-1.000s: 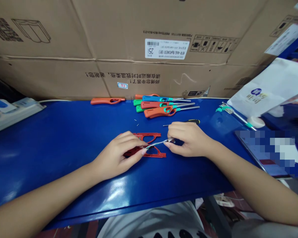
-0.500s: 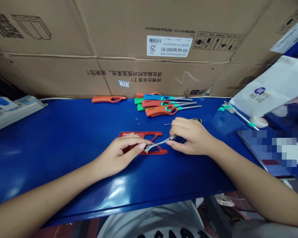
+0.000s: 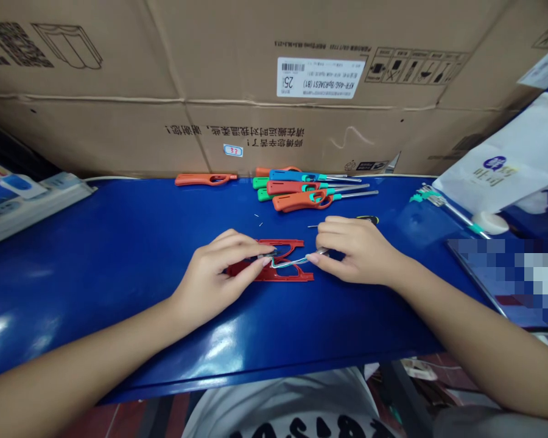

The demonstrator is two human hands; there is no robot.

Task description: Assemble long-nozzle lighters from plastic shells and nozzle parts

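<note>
Two red lighter casing halves (image 3: pixel 292 277) lie side by side on the blue table, partly covered by my left hand (image 3: pixel 223 267). That hand pinches a small dark part (image 3: pixel 268 252) over the casing, from which thin white and teal wires (image 3: pixel 288 263) run to the right. My right hand (image 3: pixel 354 250), closed, holds the other end of the wires at a short metal tube (image 3: pixel 322 250); most of the tube is hidden by the fingers. Behind the right hand lies a screwdriver (image 3: pixel 369 219) with a black and yellow handle.
Several assembled lighters (image 3: pixel 301 202) in orange, red, blue and green are heaped against the cardboard box (image 3: pixel 228 73). An orange casing (image 3: pixel 205 179) lies to their left. Two tiny screws (image 3: pixel 260 224) rest nearby. Metal tubes (image 3: pixel 456 213) and a white bag (image 3: pixel 497 158) are at right, a power strip (image 3: pixel 36 204) at left.
The small dark part in my left hand has come up into sight between the fingertips, and the wires now bend at it. The whole view has shifted slightly.
</note>
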